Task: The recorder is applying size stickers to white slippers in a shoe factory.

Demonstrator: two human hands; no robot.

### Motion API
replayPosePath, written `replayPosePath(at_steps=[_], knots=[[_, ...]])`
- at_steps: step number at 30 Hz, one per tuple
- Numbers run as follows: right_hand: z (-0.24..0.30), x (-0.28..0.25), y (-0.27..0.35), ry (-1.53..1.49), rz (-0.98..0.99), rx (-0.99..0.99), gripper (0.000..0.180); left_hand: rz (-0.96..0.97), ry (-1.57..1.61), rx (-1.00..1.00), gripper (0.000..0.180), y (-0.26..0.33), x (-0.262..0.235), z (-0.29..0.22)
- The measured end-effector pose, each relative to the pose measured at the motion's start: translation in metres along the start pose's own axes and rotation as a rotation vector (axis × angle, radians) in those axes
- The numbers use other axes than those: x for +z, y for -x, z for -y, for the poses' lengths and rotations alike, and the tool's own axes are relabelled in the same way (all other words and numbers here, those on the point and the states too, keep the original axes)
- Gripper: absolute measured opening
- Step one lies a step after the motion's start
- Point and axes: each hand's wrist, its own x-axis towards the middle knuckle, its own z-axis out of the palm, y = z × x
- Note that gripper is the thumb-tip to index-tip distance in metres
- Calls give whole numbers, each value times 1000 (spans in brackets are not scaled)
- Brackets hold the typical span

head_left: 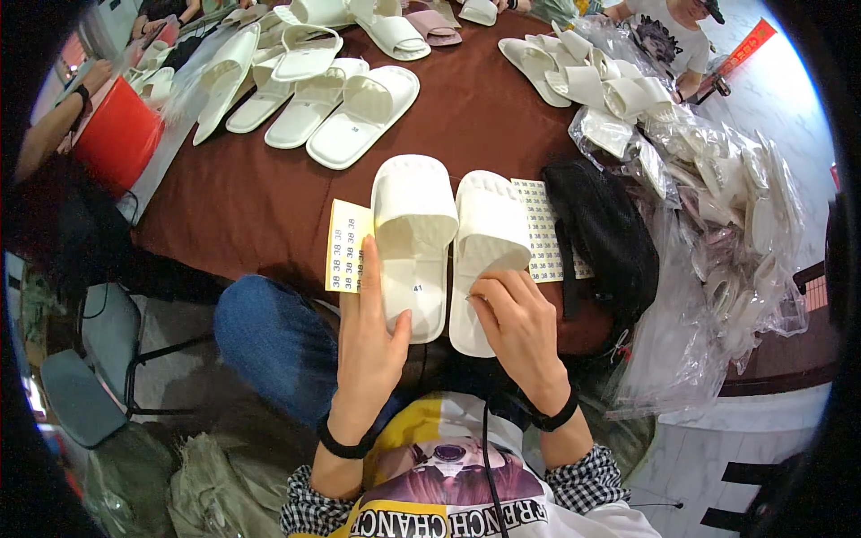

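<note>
Two white slippers lie side by side before me, toes pointing away, at the near edge of the brown-covered table. My left hand (pixel 366 350) grips the left slipper (pixel 414 202) by its outer edge, thumb on the insole next to a small printed label. A yellow-edged sticker sheet (pixel 348 242) sits beside that slipper, partly behind my fingers. Over the insole of the right slipper (pixel 489 215), my right hand (pixel 520 327) has its thumb and fingertips pinched together; what is between them is too small to make out. Another sticker sheet (pixel 543 229) lies to the right, partly under a black bag.
The black mesh bag (pixel 605 238) rests at the table's right edge. Beyond it are white slippers (pixel 596 76) and a heap of clear-bagged slippers (pixel 717 197). More slippers (pixel 359 117) lie at the far left, near a red bin (pixel 117 134). Other people sit around the table.
</note>
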Motion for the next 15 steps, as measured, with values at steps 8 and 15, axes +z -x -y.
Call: replayPosePath(at_steps=[8,15], knots=[[12,-5,-13,286,196,-71,21,-24,-203,16,93,-1,-2,-8],[15,7,-6,442,133,-80,12,-3,-234,-21,95,2,-1,-10]])
